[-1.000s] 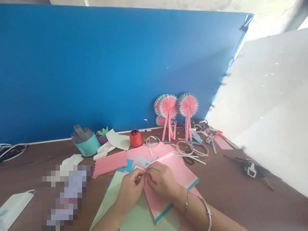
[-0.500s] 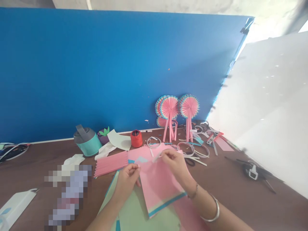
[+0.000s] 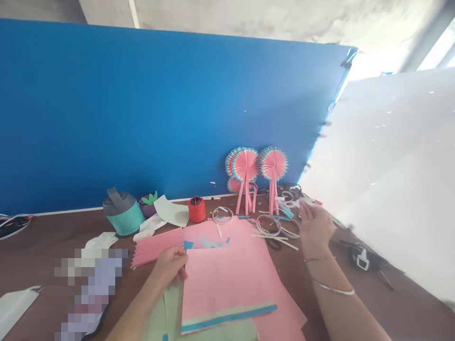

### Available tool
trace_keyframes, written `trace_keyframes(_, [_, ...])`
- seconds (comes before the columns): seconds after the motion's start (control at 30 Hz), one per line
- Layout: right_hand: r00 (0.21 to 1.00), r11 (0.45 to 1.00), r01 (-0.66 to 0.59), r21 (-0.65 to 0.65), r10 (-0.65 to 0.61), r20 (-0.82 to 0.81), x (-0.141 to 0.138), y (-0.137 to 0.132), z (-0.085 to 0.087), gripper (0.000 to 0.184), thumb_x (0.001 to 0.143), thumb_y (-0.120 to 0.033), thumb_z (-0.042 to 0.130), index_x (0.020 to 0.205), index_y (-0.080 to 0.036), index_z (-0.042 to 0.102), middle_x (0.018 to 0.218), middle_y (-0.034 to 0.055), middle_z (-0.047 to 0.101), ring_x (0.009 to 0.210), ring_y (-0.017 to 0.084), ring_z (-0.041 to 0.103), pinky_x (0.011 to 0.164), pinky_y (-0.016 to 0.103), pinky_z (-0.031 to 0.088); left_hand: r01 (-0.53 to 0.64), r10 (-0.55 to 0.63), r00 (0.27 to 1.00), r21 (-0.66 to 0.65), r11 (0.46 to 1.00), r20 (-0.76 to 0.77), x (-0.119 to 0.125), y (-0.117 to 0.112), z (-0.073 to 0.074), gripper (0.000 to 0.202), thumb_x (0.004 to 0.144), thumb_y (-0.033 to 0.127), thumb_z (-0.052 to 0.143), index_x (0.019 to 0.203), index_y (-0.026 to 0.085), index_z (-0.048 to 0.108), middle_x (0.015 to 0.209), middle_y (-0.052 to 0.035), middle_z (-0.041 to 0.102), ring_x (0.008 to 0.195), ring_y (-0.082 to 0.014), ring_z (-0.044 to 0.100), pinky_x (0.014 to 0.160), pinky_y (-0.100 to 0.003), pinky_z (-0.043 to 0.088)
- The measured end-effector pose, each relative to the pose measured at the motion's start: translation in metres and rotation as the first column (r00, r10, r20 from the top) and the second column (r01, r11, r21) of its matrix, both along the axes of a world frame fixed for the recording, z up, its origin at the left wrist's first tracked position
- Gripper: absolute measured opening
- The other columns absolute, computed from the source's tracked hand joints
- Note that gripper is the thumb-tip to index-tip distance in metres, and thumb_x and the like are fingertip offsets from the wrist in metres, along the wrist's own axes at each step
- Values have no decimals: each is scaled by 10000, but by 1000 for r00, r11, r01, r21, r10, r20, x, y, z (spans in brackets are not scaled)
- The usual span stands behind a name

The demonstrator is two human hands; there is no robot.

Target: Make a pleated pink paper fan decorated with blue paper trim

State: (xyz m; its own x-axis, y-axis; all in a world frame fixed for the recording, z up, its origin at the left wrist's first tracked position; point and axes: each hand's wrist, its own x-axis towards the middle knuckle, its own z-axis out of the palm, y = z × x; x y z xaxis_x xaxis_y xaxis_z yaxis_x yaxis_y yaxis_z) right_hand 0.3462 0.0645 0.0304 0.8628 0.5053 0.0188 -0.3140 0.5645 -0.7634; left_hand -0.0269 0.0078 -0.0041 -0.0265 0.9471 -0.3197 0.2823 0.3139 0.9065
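Observation:
My left hand (image 3: 172, 265) is closed, its fingertips at the upper left corner of a layered pink paper sheet (image 3: 227, 279). That sheet has pale green and blue strips showing along its near edge. Out to the right, my right hand (image 3: 316, 225) reaches over a heap of paper scraps and tape; its fingertips are blurred, and whatever they hold cannot be made out. More pink paper (image 3: 280, 289) and pale green paper (image 3: 158, 322) lie underneath. A pleated pink paper (image 3: 156, 246) rests just beyond my left hand.
Round pleated paper fans (image 3: 247, 165) lean on the blue partition (image 3: 142, 109). Along the back stand a teal and grey pot (image 3: 124, 215), a purple pot (image 3: 147, 206) and a red thread spool (image 3: 196, 209). Tape rings (image 3: 268, 226) lie right of centre; a black tool (image 3: 359, 257) lies farther right.
My right hand has left the pink sheet, where it held a small whitish strip, and moved right to the scraps. The sheet now lies squarer, my left hand still at its corner.

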Motion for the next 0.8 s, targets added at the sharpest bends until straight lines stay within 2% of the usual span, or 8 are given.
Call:
trace_keyframes(0.13, [915,939,-343,2,333,227,-40,-1,-4,236,643,-298,705,774,-171,556,775,28,671,785,182,690,734,306,570,77,-78,997,-29,997,-18,9,-4,-5,135,592,275,522,695,200,479,367,72,510,352,-127,535,342,-178,316])
trace_keyframes(0.2, [722,799,-582,-149,593,356,-57,-3,-10,268,674,-361,705,836,-173,605,915,62,685,868,193,678,800,338,547,134,-134,991,-20,991,-10,11,-4,-9,145,600,282,515,712,202,472,366,74,514,342,-121,530,333,-169,304])
trace_keyframes(0.27, [481,643,-675,-361,755,445,-67,-4,-18,314,675,-366,707,917,-179,636,985,72,680,942,206,652,848,361,520,190,-190,982,-19,982,17,12,-4,-12,157,602,295,522,718,204,468,386,82,513,344,-118,539,322,-162,291])
trace_keyframes(0.37, [253,565,-588,-578,808,532,-68,-6,-29,279,688,-350,667,905,-176,650,931,54,679,915,213,629,783,363,531,221,-220,975,-29,975,19,11,-3,-13,185,601,325,546,717,209,460,407,95,496,349,-122,556,309,-161,274])
trace_keyframes(0.57, [142,747,-208,-631,661,737,-61,-4,-31,154,716,-317,555,683,-176,609,690,15,583,646,153,523,584,269,472,275,-276,959,-28,961,-56,13,-7,-9,183,659,345,547,719,211,438,426,103,473,335,-108,532,297,-156,243])
trace_keyframes(0.63, [107,756,-179,-630,651,751,-61,-5,-28,265,725,-332,556,513,-178,527,567,-3,501,586,139,473,577,255,433,299,-301,949,-37,953,-95,13,-8,-11,179,676,337,552,718,212,430,447,108,463,324,-100,521,284,-152,209])
trace_keyframes(0.73, [-67,567,-239,-788,800,596,-63,-11,-19,402,762,-393,536,430,-176,469,467,-33,388,490,105,398,508,225,362,339,-342,931,-49,940,-125,10,-8,-16,179,695,336,549,723,215,420,482,106,477,307,-92,510,268,-153,174])
trace_keyframes(0.8, [-185,459,-143,-877,858,479,-66,-18,-9,409,762,-392,534,426,-176,449,456,-43,335,475,96,367,473,214,306,352,-355,926,-47,935,-126,9,-7,-18,190,707,348,548,723,213,415,492,98,501,308,-87,511,273,-151,175])
